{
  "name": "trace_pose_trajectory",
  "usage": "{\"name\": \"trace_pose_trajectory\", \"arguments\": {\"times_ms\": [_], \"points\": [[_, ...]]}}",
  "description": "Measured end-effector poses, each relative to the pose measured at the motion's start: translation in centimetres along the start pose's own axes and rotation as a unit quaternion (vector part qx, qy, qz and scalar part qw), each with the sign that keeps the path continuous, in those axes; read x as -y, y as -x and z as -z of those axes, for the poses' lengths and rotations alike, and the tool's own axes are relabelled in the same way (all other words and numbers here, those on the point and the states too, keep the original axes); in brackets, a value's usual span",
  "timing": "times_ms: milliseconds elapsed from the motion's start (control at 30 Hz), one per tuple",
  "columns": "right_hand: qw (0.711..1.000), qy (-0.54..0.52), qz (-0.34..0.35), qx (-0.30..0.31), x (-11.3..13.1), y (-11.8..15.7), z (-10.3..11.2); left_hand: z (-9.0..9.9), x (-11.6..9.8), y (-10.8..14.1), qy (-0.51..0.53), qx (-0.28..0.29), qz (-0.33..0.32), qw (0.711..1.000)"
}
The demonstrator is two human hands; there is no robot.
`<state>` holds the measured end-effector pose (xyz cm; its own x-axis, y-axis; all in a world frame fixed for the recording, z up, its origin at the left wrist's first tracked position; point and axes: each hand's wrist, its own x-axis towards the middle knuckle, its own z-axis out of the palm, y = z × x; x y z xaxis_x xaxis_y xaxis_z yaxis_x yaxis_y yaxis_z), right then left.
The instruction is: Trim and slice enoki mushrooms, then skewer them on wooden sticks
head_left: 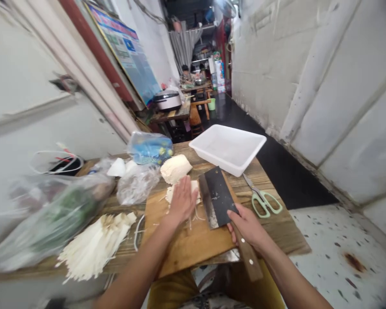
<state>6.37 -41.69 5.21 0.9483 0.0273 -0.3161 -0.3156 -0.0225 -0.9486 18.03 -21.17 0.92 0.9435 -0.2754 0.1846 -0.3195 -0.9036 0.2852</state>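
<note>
Right hand [247, 227] closed around cleaver [217, 195] handle, blade tilted over board [193, 244] | left hand [181, 201] spread, pressing white block [193, 186] on board | second block [175, 168] past board's far edge | shreds [96, 244] left of board | tray [227, 149], scissors [263, 201] on surface [276, 231], far right

Rough plank wooden table [276, 227], cutting board of pale wood [193, 244] at near edge, angled. White rectangular plastic tray [226, 148] at far right corner. Green-handled steel scissors [259, 195] by right edge, beside board. Pale crumbly food block [175, 168] at board's far edge. Blue-filled plastic bag [150, 148] at far edge. Crumpled clear bag [136, 184] beside board. Clear bag of leafy greens [57, 219] along left edge, overhanging. Pile of white shredded strips [96, 244] at near left, beside board.
</note>
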Motion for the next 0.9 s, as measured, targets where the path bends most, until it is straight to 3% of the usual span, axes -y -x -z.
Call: {"name": "trace_pose_trajectory", "arguments": {"times_ms": [333, 567, 767, 900], "points": [[1.000, 0.006, -0.014, 0.009, -2.1, -1.7, 0.5, -0.3, -0.7, -0.4, -0.049, 0.025, 0.016, 0.998], [1.000, -0.006, 0.004, -0.004, -0.5, -1.0, -0.4, -1.2, 0.3, -0.3, -0.043, 0.014, -0.001, 0.999], [0.997, -0.042, -0.059, 0.003, 0.5, -0.8, -0.5, -1.5, 1.4, -0.4, -0.035, 0.003, -0.021, 0.999], [0.997, -0.051, -0.061, 0.014, 0.6, -0.8, -0.6, -1.2, 1.8, -0.2, -0.020, 0.002, -0.040, 0.999]]}}
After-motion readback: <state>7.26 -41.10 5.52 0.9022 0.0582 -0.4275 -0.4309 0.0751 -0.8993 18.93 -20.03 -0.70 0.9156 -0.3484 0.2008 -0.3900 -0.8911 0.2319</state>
